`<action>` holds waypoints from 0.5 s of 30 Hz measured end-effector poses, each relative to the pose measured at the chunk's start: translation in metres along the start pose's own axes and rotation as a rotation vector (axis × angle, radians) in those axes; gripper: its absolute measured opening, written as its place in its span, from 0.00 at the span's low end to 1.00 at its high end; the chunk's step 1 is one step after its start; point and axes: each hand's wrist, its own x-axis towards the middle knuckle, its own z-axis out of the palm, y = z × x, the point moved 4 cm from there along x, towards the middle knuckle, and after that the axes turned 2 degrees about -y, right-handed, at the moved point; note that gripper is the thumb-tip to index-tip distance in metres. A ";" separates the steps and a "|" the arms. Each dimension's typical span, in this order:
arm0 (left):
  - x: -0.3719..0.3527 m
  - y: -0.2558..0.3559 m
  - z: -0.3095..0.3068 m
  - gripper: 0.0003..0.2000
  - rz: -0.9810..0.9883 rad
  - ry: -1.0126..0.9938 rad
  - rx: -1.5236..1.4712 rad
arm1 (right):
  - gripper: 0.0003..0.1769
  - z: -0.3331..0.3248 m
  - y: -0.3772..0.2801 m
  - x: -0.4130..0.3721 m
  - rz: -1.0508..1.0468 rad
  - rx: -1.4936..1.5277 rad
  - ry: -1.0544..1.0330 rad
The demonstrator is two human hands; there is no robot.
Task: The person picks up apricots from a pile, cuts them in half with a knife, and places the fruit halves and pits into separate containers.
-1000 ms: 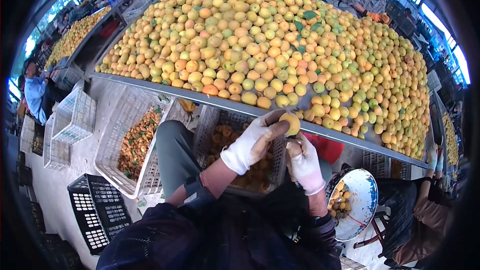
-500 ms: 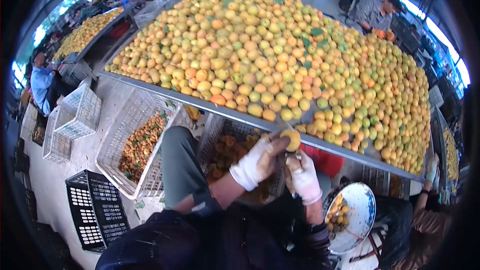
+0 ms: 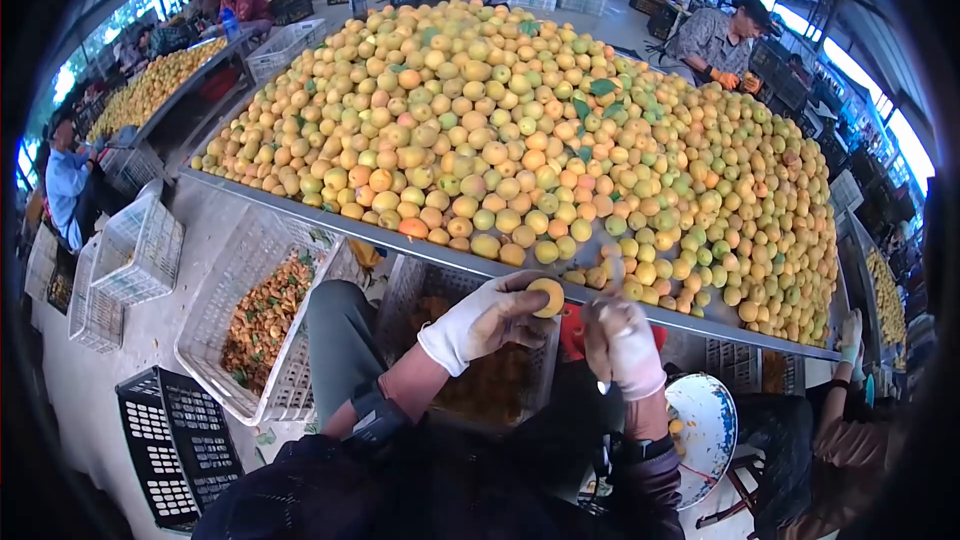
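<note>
Over the near edge of the table, my left hand (image 3: 492, 320), in a white glove, pinches a yellow apricot (image 3: 548, 297) between thumb and fingers. My right hand (image 3: 625, 345), also gloved and smeared by motion, is closed to the right of the apricot, apart from it. Out of the bottom of that fist pokes the pale end of a small tool (image 3: 603, 387); the rest is hidden. Just beyond both hands, a big heap of apricots (image 3: 470, 130) covers the metal-edged table (image 3: 440, 258). Beneath my left hand stands a crate (image 3: 392, 302) with fruit in it.
Left of my knee, a white crate (image 3: 200, 345) holds brownish-orange scraps and leaves. A black crate (image 3: 180, 445) stands nearer. At right is a white enamel basin (image 3: 712, 420) with some fruit. One co-worker (image 3: 845, 410) sits close on the right; another (image 3: 715, 45) works across the table.
My hands have moved apart: the left went slightly left with the apricot, the right swung away from it. The view has shifted, showing more of the far background.
</note>
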 end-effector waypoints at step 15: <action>0.021 -0.059 0.001 0.20 -0.289 0.087 -0.785 | 0.14 0.044 -0.038 0.027 -0.536 0.011 0.662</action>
